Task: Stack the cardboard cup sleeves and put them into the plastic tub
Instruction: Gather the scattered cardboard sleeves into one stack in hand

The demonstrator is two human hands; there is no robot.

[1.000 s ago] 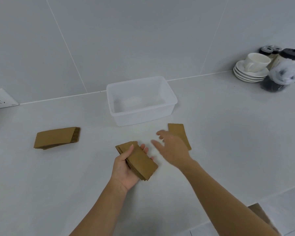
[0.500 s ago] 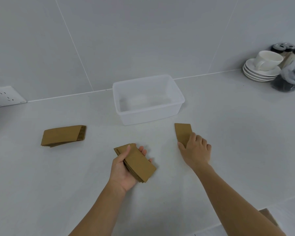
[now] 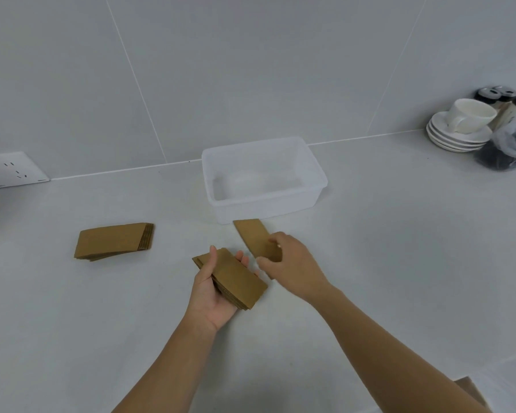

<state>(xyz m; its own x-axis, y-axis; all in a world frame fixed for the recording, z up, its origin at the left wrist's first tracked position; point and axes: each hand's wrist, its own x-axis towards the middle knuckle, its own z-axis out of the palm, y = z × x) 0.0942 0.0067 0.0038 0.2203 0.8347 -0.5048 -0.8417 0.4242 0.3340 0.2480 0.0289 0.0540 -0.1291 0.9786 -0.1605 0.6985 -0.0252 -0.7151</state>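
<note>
The white tabletop (image 3: 370, 278) carries everything, and at twelve o'clock on it, close to the tiled wall, stands the clear plastic tub (image 3: 322, 182), with nothing in it yet. At nine o'clock, well apart from the hands, lies a squared-up pile of cardboard cup sleeves (image 3: 113, 243). At the centre the left hand (image 3: 213, 290) lies palm up, fingers and thumb curled round a second stack of sleeves (image 3: 239, 283). Just beside it, at about one o'clock, the right hand (image 3: 292, 268) pinches the near end of a single flat sleeve (image 3: 252, 235), whose far end reaches almost to the tub's front wall (whether it has left the tabletop I cannot tell). The step in hand looks like gathering. The next move probably calls for laying this sleeve square on the held stack, edges matched, before anything goes into the tub.
</note>
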